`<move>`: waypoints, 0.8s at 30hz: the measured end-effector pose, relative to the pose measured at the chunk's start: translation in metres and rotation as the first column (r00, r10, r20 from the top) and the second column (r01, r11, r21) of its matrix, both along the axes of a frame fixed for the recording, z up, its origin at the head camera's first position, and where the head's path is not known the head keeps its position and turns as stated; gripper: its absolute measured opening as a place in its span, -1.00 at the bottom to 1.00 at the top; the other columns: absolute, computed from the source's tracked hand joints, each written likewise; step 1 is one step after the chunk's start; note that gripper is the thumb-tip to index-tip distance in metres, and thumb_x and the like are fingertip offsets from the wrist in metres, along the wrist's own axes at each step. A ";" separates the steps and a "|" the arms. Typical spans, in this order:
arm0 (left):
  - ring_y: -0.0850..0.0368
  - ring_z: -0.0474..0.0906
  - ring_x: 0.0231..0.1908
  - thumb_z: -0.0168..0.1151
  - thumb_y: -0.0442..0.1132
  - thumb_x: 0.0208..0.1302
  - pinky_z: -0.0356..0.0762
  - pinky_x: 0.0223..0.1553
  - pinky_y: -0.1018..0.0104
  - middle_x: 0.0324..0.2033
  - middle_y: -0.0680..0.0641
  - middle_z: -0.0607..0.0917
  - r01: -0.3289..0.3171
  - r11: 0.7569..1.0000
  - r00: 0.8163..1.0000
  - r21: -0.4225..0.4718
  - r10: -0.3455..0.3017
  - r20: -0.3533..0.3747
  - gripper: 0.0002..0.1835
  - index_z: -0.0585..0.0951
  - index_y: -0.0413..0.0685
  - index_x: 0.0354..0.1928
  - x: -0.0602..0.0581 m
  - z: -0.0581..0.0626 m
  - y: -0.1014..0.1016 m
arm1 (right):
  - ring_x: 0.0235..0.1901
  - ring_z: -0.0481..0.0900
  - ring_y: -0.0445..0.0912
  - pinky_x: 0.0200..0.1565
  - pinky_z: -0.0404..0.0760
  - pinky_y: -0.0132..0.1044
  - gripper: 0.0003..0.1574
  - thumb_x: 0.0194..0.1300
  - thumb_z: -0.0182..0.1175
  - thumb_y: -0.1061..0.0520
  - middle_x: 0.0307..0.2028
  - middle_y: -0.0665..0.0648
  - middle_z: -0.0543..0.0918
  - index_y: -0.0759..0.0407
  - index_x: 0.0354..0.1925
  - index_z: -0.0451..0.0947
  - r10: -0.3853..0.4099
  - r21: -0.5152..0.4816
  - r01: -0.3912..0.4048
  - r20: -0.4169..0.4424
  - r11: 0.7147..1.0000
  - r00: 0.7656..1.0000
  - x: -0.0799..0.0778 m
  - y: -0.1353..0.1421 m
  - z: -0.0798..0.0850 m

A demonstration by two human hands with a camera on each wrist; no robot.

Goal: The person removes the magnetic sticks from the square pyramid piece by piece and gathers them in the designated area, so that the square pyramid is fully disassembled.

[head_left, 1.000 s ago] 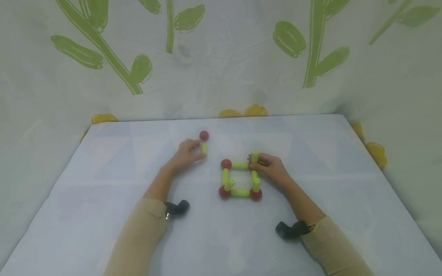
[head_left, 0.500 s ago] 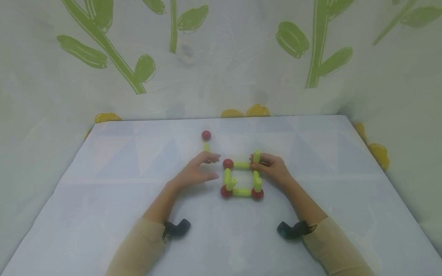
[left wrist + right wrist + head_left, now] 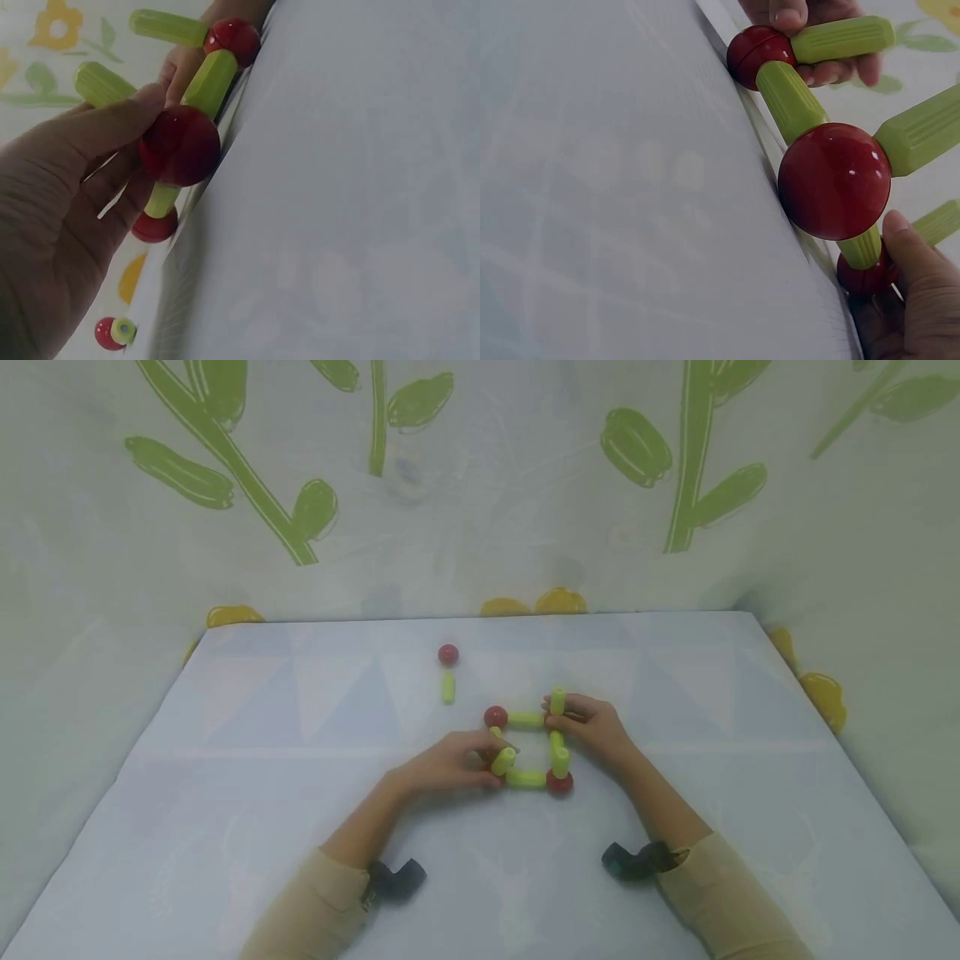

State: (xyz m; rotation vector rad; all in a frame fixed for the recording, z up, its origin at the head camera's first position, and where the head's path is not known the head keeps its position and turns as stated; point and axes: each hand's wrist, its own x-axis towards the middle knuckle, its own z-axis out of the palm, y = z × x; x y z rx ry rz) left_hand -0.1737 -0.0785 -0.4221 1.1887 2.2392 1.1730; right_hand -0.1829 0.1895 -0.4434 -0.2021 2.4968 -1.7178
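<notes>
A square frame of red balls and lime-green sticks lies on the table before me. At its near left corner my left hand (image 3: 453, 764) pinches the red ball (image 3: 180, 146), thumb on one side and fingers behind. A stick (image 3: 507, 762) juts up from that ball. My right hand (image 3: 596, 727) holds the far right ball (image 3: 865, 271) between thumb and fingers, under another raised stick (image 3: 558, 700). The near right ball (image 3: 559, 782) also bears a raised stick (image 3: 560, 762); the far left ball (image 3: 495, 717) has none. My left fingers partly hide the frame's left side.
Beyond the frame, a loose red ball (image 3: 448, 654) and a loose green stick (image 3: 448, 687) lie on the pale table (image 3: 225, 710). A wall with painted leaves (image 3: 480, 510) rises behind the far edge. Black wrist cameras (image 3: 637, 862) sit at both cuffs.
My left hand has let go of the loose green stick at the back, come nearer and right, and taken hold of the frame's near left corner. The right hand keeps its grip.
</notes>
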 end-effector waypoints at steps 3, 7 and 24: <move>0.28 0.52 -0.18 0.37 -0.28 0.10 0.52 -0.05 0.38 -0.32 0.13 0.59 0.004 0.999 1.000 0.045 -0.004 -0.005 -0.71 0.57 0.01 -0.11 0.001 -0.002 0.001 | 0.10 0.55 -0.04 0.14 0.48 -0.14 -0.49 0.13 0.36 -0.01 -0.03 0.10 0.68 0.12 0.05 0.58 -0.001 0.001 0.001 0.002 1.000 1.000 0.001 -0.001 0.002; 0.29 0.52 -0.22 0.39 -0.31 0.06 0.52 -0.08 0.39 -0.34 0.11 0.63 -0.022 0.993 0.999 0.114 0.025 -0.029 -0.72 0.59 -0.02 -0.16 0.002 -0.005 0.001 | 0.08 0.57 -0.03 0.14 0.49 -0.14 -0.49 0.12 0.36 0.01 -0.04 0.12 0.68 0.14 0.04 0.58 0.003 -0.013 -0.003 0.004 1.000 1.000 0.001 -0.001 0.003; 0.05 0.58 -0.19 0.31 -0.45 0.10 0.60 -0.11 0.34 -0.04 -0.21 0.43 -0.266 0.936 0.941 0.229 0.201 0.273 -0.22 0.19 -0.19 0.36 0.002 0.008 -0.019 | 0.07 0.57 -0.05 0.13 0.49 -0.14 -0.49 0.14 0.35 -0.03 -0.03 0.10 0.67 0.11 0.04 0.58 0.004 -0.013 -0.003 0.037 1.000 0.999 0.002 -0.001 0.005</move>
